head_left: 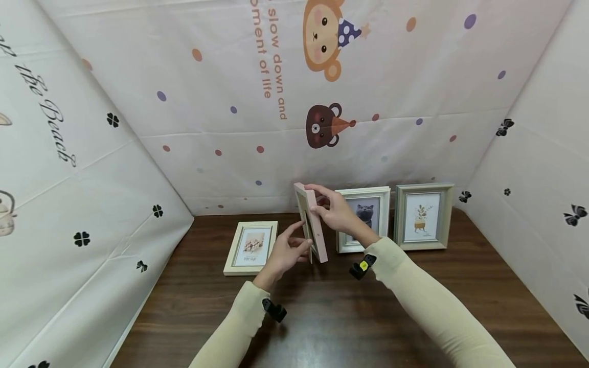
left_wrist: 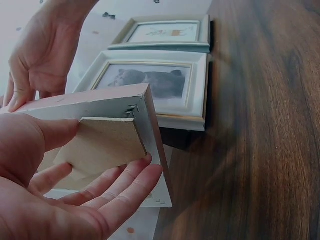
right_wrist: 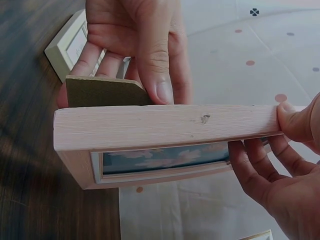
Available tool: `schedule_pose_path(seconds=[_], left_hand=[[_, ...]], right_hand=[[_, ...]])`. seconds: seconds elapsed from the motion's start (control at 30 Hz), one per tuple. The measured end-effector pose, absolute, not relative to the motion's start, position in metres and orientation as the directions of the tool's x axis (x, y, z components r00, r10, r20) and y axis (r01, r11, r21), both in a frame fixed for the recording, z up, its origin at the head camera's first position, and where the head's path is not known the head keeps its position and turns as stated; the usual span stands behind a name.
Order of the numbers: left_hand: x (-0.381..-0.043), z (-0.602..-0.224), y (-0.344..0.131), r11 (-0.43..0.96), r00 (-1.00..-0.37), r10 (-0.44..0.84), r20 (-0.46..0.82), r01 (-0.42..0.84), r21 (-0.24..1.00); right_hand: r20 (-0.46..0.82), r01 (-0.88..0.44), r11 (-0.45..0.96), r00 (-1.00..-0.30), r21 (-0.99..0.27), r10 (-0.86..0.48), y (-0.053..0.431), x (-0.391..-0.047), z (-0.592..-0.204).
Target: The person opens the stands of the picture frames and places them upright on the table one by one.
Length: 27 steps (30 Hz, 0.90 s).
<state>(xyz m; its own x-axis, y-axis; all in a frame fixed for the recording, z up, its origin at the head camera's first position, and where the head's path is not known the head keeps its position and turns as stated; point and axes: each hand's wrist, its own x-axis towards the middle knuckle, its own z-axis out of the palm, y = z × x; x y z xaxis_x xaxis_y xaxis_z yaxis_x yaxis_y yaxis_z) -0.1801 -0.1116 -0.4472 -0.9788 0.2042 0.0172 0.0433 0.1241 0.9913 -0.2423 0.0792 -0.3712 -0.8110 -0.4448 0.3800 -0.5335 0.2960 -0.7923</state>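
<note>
A pink picture frame is held upright and turned edge-on, close over the dark table. My right hand grips its upper side, thumb on the edge and fingers on the front. At the back, my left hand pinches the brown stand flap between thumb and fingers; the flap is tilted out from the backing. In the right wrist view, the pink frame's picture shows pale flowers on blue.
A cream frame with a flower picture lies flat at the left. On the right stand a white frame with a grey cat and a grey-green frame with a potted plant. Printed cloth walls border the brown table.
</note>
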Motion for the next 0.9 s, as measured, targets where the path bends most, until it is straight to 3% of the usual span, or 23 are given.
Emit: schedule_pose_path(seconds=[0.33, 0.6, 0.9], left_hand=[[-0.167, -0.425, -0.112, 0.117, -0.979, 0.204, 0.016, 0.041, 0.992], [-0.179, -0.445, -0.123, 0.148, -0.981, 0.182, 0.068, 0.096, 0.984], [-0.179, -0.447, -0.132, 0.19, -0.988, 0.051, 0.145, 0.152, 0.97]], right_hand=[[0.384, -0.544, 0.306, -0.805, -0.782, -0.451, 0.078, -0.243, -0.373], [0.391, -0.549, 0.3, -0.802, -0.78, -0.451, 0.078, -0.243, -0.368], [0.414, -0.567, 0.299, -0.795, -0.768, -0.443, 0.079, -0.242, -0.365]])
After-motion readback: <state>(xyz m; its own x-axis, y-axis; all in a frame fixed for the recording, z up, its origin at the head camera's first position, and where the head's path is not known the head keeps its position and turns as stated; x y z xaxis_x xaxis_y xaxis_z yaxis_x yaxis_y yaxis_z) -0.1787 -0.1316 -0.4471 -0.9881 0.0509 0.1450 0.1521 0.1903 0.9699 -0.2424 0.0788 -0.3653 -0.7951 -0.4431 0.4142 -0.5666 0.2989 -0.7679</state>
